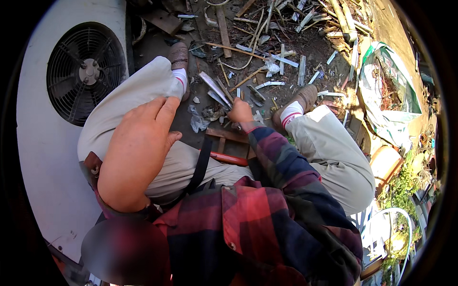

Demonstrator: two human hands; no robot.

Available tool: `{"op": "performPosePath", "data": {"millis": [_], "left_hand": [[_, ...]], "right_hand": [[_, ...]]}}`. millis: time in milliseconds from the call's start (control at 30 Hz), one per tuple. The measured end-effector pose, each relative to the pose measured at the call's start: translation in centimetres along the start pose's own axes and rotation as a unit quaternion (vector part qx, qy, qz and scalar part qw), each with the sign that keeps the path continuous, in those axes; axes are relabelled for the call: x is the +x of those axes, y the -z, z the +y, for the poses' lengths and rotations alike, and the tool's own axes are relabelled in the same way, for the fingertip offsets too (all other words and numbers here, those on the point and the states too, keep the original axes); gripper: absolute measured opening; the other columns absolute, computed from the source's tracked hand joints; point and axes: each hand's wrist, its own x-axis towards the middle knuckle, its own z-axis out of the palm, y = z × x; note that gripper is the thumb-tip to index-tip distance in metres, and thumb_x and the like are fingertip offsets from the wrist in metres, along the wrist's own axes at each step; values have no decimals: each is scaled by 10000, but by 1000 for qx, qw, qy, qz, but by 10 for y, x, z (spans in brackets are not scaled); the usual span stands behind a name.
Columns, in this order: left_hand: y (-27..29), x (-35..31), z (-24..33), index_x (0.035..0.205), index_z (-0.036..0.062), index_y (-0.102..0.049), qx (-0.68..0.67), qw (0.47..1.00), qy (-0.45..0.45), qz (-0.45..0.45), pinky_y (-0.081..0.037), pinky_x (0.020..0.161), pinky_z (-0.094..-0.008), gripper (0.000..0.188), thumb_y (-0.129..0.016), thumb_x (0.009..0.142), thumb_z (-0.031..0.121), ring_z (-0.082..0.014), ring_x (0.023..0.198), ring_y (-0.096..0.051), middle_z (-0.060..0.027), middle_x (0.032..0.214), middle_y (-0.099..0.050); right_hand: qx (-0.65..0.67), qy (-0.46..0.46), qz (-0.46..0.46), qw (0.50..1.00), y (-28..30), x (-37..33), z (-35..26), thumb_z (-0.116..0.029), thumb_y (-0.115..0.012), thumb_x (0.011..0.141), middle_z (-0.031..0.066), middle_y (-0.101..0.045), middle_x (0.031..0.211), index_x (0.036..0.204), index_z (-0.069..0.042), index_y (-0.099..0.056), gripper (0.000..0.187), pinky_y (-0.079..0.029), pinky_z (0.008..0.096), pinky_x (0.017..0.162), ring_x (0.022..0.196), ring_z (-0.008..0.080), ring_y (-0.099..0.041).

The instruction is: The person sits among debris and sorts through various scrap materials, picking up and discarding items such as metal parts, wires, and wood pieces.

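My left hand (pixel 145 128) lies over my left knee, its fingers stretched out and its thumb apart. It holds nothing. Down between my feet, my right hand (pixel 241 111) is closed at the near end of a long, shiny, pale strip (pixel 213 86). The strip slants away to the far left, with further narrow pieces beside it. My fingers partly hide its end. Clear crumpled plastic (pixel 198 120) lies left of this hand. Just nearer is a wooden frame (pixel 228 135), and a red bar (pixel 229 158) shows between my thighs.
A white outdoor unit with a round fan grille (pixel 89 71) stands close on my left. Wood sticks (pixel 223 31) and broken white strips (pixel 282 59) litter the ground ahead. At right sits a white and green bag (pixel 387 90) with tangled brown scraps. A black strap (pixel 201 164) hangs at my lap.
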Motion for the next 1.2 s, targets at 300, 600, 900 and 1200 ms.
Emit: {"op": "performPosePath", "data": {"millis": [300,600,900,1200], "left_hand": [[0,-10,-6,1163,-4,-509,6,999,-36,7,-449,808,-441,446,-691,775,122,-360,908,-566,-166,960,-581],[-26,13,4,1391,-67,-273,-95,982,-92,136,-361,1049,-385,957,-808,688,300,-395,1279,-412,-275,1374,-414],[-80,46,46,1393,-11,-292,-651,755,-73,-19,-397,998,-326,1042,-853,656,466,-192,1181,-490,-116,1274,-503],[-117,67,73,1419,41,-242,-664,732,-131,83,-404,987,-326,1060,-896,628,304,-198,1179,-488,-93,1288,-481]], "right_hand": [[305,25,-28,952,91,-26,-51,-79,-749,647,115,-676,835,1017,78,-612,424,-515,296,670,722,160,-638],[591,138,-24,795,195,-102,-133,-43,-732,705,74,-670,914,1002,16,-648,314,-506,282,711,800,145,-636],[591,186,49,783,198,-135,-134,18,-684,718,34,-648,857,1032,17,-625,320,-500,264,695,758,113,-606],[722,238,13,650,198,-133,-117,-397,-435,999,94,-560,1205,1288,-10,-473,484,-413,320,980,1088,169,-547]]}}
